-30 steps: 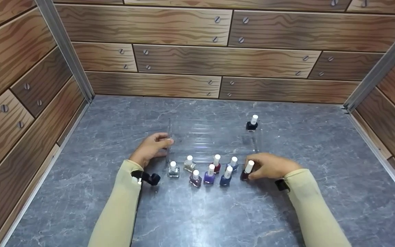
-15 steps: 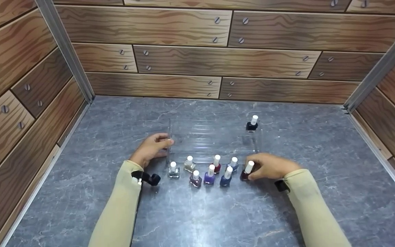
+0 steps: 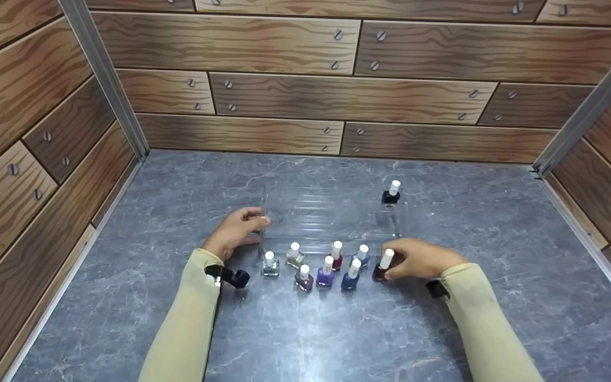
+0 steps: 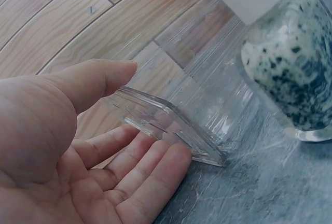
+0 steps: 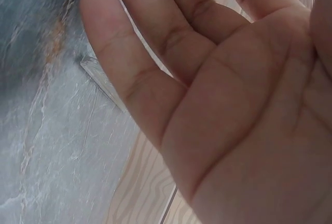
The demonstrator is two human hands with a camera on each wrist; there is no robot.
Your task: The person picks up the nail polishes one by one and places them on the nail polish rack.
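Observation:
My left hand (image 3: 235, 232) grips the left end of a clear plastic tray (image 3: 311, 215). In the left wrist view its thumb lies over the tray's end wall (image 4: 174, 120), fingers below and outside. My right hand (image 3: 423, 258) pinches a dark red nail polish bottle (image 3: 381, 271) with a white cap, at the tray's front right corner. That bottle is out of sight in the right wrist view, where the other fingers (image 5: 119, 53) extend. Several nail polish bottles stand before the tray, among them a speckled one (image 3: 270, 268), a purple one (image 3: 325, 277) and a navy one (image 3: 350, 280).
A black nail polish bottle (image 3: 390, 197) stands upright at the tray's back right corner. Grey marbled tabletop (image 3: 305, 334) lies under everything. Wood-patterned walls (image 3: 284, 95) close off the back and both sides.
Both hands, the tray and the bottles keep their places. Only the head view has tilted very slightly.

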